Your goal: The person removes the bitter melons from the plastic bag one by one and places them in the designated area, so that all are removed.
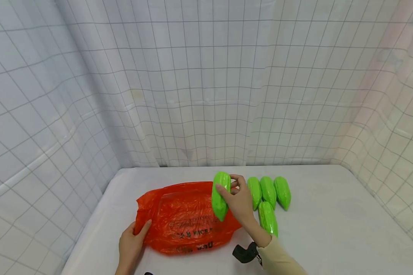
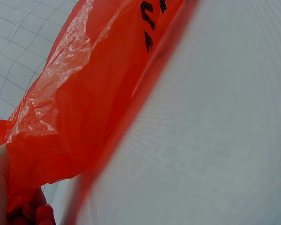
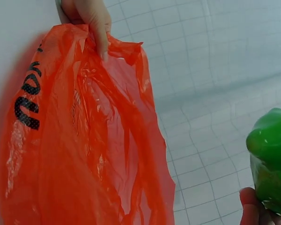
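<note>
With thumb and fingers my left hand (image 1: 131, 242) pinches the left edge of a red plastic bag (image 1: 179, 206) with black print. The left wrist view shows the thumb over the crumpled film of the bag (image 2: 84, 103). My right hand (image 1: 241, 200) grips a glossy, bright green oblong pack (image 1: 221, 194) over the right part of the bag. In the right wrist view, clear wrap shows at the lower end of this green pack (image 3: 271, 154), above my fingertips. The bag (image 3: 84, 140) hangs partly raised from my left hand in that view.
To the right of the bag, several similar green packs (image 1: 268, 192) lie on the white table (image 1: 330, 214), one of them nearer (image 1: 267, 217). A black device (image 1: 245, 253) shows beside my right wrist. White gridded curtains (image 1: 199, 95) enclose the back and sides.
</note>
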### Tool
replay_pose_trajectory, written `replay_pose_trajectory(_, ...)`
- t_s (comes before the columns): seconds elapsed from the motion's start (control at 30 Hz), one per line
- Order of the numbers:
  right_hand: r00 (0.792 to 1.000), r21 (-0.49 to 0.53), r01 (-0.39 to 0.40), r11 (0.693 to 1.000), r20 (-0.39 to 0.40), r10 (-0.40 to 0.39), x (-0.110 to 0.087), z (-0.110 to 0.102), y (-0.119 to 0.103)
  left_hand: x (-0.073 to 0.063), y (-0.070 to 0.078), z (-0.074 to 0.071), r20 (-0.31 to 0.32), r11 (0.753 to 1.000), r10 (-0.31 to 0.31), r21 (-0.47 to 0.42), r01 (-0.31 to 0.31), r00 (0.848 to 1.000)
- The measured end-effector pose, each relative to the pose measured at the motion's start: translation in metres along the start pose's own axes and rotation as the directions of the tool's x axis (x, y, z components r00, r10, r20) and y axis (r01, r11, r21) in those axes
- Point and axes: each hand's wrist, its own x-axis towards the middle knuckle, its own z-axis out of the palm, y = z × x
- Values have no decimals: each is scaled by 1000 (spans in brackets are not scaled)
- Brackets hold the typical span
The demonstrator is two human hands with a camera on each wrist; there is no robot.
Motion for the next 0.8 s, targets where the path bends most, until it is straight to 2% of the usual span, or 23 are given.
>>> replay_pose_trajectory(0.1, 999, -25, -39, 999, 29, 40, 1, -9, -1, 0, 0, 0, 11, 1000, -6, -8, 6, 1000)
replay_pose_trajectory(0.33, 994, -131, -90, 987, 52, 98, 3, -31, -10, 0, 0, 1, -23, 1000, 0, -3, 0, 1000)
replay_pose_trajectory(0.47, 990, -211, -118, 970, 56, 132, 2, -44, -16, -1, 0, 2, -27, 1000, 0, -7, 0, 1000)
replay_pose_trajectory(0.67, 979, -309, -159, 938, 72, 189, 2, -64, -13, -1, 0, 2, -16, 1000, -4, -7, 4, 1000)
replay_pose_trajectory(0.8, 976, -370, -157, 916, 85, 202, 2, -78, -14, -1, 0, 1, -19, 1000, -5, -4, 5, 1000)
